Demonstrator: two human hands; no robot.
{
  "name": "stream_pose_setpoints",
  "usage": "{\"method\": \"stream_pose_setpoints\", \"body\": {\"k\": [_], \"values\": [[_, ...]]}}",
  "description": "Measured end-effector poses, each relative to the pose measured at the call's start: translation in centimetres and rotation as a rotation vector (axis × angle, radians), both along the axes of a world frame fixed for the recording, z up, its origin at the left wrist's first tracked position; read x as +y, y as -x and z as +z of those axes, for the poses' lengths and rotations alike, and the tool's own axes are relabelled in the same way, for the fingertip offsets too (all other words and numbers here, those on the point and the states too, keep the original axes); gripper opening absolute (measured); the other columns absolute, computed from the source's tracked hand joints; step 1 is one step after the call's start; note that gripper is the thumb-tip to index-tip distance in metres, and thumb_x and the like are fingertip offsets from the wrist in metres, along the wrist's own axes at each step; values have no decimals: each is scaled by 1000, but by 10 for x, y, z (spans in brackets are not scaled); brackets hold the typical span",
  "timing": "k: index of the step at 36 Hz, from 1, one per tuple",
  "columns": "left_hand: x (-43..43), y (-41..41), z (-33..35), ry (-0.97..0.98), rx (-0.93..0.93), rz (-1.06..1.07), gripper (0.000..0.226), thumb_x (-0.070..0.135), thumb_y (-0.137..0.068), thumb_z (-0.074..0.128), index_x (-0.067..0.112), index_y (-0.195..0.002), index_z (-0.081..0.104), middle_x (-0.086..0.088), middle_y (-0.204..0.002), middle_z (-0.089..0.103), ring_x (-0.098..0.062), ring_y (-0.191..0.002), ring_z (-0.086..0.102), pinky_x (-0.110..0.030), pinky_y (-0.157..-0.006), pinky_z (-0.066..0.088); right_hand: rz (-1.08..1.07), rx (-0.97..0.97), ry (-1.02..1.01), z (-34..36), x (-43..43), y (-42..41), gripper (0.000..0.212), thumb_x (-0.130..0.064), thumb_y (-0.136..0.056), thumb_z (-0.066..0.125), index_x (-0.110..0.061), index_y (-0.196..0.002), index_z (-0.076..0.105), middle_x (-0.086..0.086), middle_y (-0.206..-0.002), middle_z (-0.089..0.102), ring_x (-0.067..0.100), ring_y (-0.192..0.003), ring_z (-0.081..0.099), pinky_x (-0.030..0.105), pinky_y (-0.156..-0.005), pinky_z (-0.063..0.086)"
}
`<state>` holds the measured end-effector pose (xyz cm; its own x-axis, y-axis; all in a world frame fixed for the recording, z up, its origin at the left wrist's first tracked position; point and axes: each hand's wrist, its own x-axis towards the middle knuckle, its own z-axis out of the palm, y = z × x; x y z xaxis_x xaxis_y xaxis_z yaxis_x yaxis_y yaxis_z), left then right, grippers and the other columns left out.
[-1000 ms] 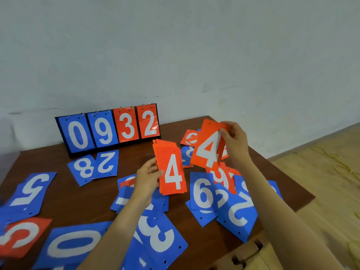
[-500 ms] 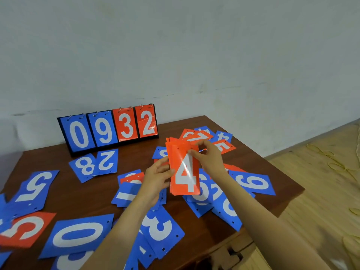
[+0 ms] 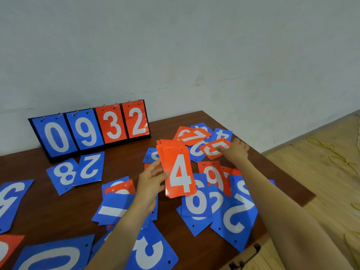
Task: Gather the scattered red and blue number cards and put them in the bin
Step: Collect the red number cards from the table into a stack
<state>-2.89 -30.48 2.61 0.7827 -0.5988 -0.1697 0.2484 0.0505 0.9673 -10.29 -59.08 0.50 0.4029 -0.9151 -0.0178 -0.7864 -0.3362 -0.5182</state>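
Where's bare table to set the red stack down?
Bare table between the blue 8 and 2 cards and the blue 0 card; also a strip between the scoreboard and the red stack. Crowded: overlapping cards across the right half.

Black-framed scoreboard [image 3: 89,131] with two blue panels, white 0 and 9, then two orange-red panels, white 3 and 2. Under the scoreboard, dark reddish-brown wood-grain table [image 3: 124,162]. Just in front of the scoreboard, blue 8 card [image 3: 64,175] and blue 2 card [image 3: 90,166], numerals white. Right of the scoreboard and nearer, orange-red stack [image 3: 178,172] topped by a white 4; farther right, orange-red 5 card [image 3: 214,150], numeral white. Behind the scoreboard, pale grey-white wall [image 3: 175,55].
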Motion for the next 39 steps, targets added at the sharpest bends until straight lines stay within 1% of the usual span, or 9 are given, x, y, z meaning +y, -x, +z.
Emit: {"method": "stream_pose_setpoints", "body": {"k": [5,9,14,18,22,27,29,34,39], "values": [[-12,-9,-5,-16,3,-1,48,6,-90,59,19,-134,47,5,-102,65,-9,-87,65,-24,-63,53,-37,24,-112,-11,-18,-11,111,-67,-72,64,-8,-149,11,16,-156,16,33,-145,9,49,-116,15],[-18,-14,-8,-24,9,6,48,6,-90,59,20,-134,46,4,-102,64,-11,-90,65,-27,-65,53,-9,57,-98,-24,-24,-17,110,-68,-73,62,-12,-150,9,13,-157,14,32,-146,6,51,-116,6],[-23,-13,-11,-43,4,-6,49,8,-90,58,21,-136,45,5,-102,64,-11,-93,63,-29,-70,53,19,24,-55,-23,-23,-18,92,-58,-78,64,-10,-146,24,12,-152,29,30,-143,19,51,-116,10],[-21,-8,-11,-49,12,-16,49,7,-90,58,22,-135,46,7,-101,63,-8,-90,63,-26,-67,54,-13,45,-21,-17,-17,-20,83,-54,-78,68,-10,-139,33,12,-142,42,29,-135,34,50,-115,21],[-17,-4,-9,-44,13,-17,48,7,-90,58,22,-134,47,6,-102,64,-9,-90,65,-27,-66,55,3,121,-42,-11,-10,-20,74,-53,-79,67,-8,-133,41,12,-141,43,28,-136,31,50,-115,20],[-13,1,-7,-51,5,-1,47,7,-90,59,22,-134,48,2,-108,65,-13,-93,66,-27,-65,55,17,211,-173,-8,0,-12,118,-65,-69,69,-6,-150,8,15,-158,1,32,-146,-4,50,-116,4],[-13,2,-8,-59,6,-3,48,7,-90,59,22,-135,48,-2,-114,64,-16,-97,65,-29,-68,56,28,245,-198,-6,0,-8,121,-68,-64,70,-7,-150,9,15,-158,3,33,-146,-2,49,-117,5],[-13,2,-10,-79,31,5,51,8,-90,60,21,-137,46,-6,-124,61,-22,-106,63,-33,-73,56,29,249,-183,0,-4,-7,118,-62,-58,79,-13,-146,17,14,-153,20,33,-141,18,48,-115,21],[-15,2,-10,-79,33,4,49,8,-90,59,21,-135,47,-6,-123,61,-18,-100,64,-32,-72,56,48,185,-206,1,-5,-6,116,-54,-63,80,-12,-147,12,14,-153,17,34,-142,15,50,-116,18]]}}
